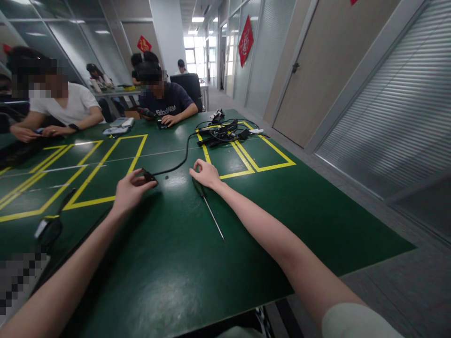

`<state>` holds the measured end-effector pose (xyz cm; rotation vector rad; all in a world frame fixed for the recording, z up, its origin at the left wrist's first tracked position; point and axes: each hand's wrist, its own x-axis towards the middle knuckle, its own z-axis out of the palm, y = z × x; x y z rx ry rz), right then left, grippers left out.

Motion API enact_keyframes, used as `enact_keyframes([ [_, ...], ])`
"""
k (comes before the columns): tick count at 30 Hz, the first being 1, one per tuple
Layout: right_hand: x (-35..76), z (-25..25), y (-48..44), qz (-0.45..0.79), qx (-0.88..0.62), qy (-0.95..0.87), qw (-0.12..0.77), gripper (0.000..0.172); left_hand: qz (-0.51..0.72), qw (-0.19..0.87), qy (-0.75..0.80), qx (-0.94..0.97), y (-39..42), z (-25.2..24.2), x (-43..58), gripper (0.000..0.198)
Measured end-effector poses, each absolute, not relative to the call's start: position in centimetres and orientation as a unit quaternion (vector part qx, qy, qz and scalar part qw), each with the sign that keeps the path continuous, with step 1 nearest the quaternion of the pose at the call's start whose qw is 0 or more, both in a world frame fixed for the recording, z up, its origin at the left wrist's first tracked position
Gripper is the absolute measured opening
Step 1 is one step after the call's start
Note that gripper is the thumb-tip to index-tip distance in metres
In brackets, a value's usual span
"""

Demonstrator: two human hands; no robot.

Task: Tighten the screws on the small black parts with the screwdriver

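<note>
My left hand (130,188) is closed in a pinch on a small black cable connector (150,177). From that connector a black cable (176,166) runs back across the table to a heap of parts. My right hand (205,173) is curled, with thumb and index finger bent together. A screwdriver (213,217) has its dark handle at the underside of this hand, partly hidden by it, and its metal shaft points back towards me. Whether anything small sits between the right fingertips cannot be made out. A tiny dark piece (167,177) lies on the table between my hands.
Black parts and cables (225,134) are heaped at the far end of the green table (317,225). Yellow tape (275,166) marks rectangles on it. A dark strapped object (51,230) is at left. Two people (169,101) sit across, handling small things.
</note>
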<state>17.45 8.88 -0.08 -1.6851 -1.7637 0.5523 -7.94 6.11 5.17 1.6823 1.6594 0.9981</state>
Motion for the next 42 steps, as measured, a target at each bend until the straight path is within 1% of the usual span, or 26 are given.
enact_keyframes([
  [3,17.6,0.7,8.9,0.217,-0.649,-0.688,0.244,0.038,0.39,0.387,0.55,0.629,5.2,3.6,-6.0,0.081],
  [5,17.9,1.2,9.2,0.23,-0.646,-0.701,0.198,0.038,0.387,0.426,0.504,0.644,4.4,2.6,-4.9,0.082],
  [7,18.1,1.8,9.3,0.248,-0.639,-0.71,0.159,0.036,0.387,0.443,0.48,0.651,3.6,1.7,-3.9,0.081],
  [9,18.3,2.4,9.2,0.27,-0.63,-0.717,0.128,0.034,0.376,0.452,0.466,0.661,2.7,0.8,-3.1,0.073],
  [12,18.8,3.8,8.7,0.301,-0.608,-0.726,0.111,0.033,0.346,0.447,0.446,0.694,1.8,-0.1,-2.3,0.049],
  [14,19.4,5.5,8.0,0.306,-0.587,-0.737,0.136,0.031,0.335,0.444,0.436,0.707,1.4,-0.4,-2.0,0.041],
  [16,20.2,7.8,7.2,0.293,-0.561,-0.751,0.19,0.027,0.335,0.444,0.433,0.71,1.4,-0.5,-1.9,0.038],
  [17,20.5,9.1,6.7,0.281,-0.545,-0.757,0.225,0.024,0.335,0.444,0.432,0.71,1.4,-0.5,-1.9,0.037],
  [18,20.9,10.3,6.1,0.269,-0.528,-0.762,0.263,0.025,0.335,0.443,0.432,0.711,1.3,-0.4,-1.9,0.036],
  [20,21.5,12.6,4.8,0.242,-0.489,-0.77,0.331,0.032,0.333,0.437,0.432,0.716,1.3,-0.3,-1.8,0.034],
  [21,21.7,13.6,4.2,0.223,-0.463,-0.772,0.375,0.033,0.329,0.433,0.432,0.719,1.2,-0.3,-1.8,0.034],
  [23,21.9,14.9,2.9,0.152,-0.362,-0.774,0.497,0.03,0.318,0.426,0.431,0.729,1.0,-0.1,-1.7,0.035],
  [24,21.9,15.2,2.4,0.122,-0.332,-0.77,0.531,0.03,0.313,0.424,0.431,0.733,0.9,0.0,-1.7,0.035],
  [25,21.8,15.4,1.9,0.106,-0.316,-0.768,0.546,0.031,0.308,0.422,0.431,0.736,0.8,0.1,-1.7,0.036],
  [32,19.7,15.1,0.8,0.093,-0.281,-0.788,0.54,0.03,0.305,0.447,0.425,0.726,0.6,0.3,-1.6,0.033],
  [42,19.2,14.8,0.9,0.076,-0.291,-0.797,0.524,0.035,0.313,0.458,0.414,0.722,0.7,0.2,-1.4,0.032],
])
